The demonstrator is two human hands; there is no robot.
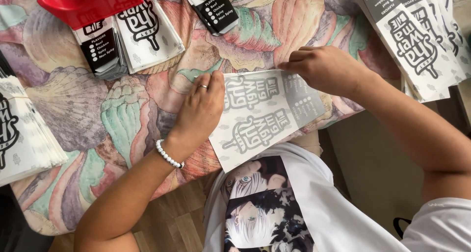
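Note:
A flat white paper sheet with grey printed lettering lies on the table's near edge, seen from its reverse side. My left hand, with a ring and a white bead bracelet, presses flat on the sheet's left edge. My right hand has its fingers curled on the sheet's upper right corner, pinching or folding it. Part of the sheet hangs over the table edge above my lap.
A patterned shell-print cloth covers the table. Stacks of printed white and black paper sleeves lie at the upper left, top middle, upper right and far left. A red object rests on the upper-left stack.

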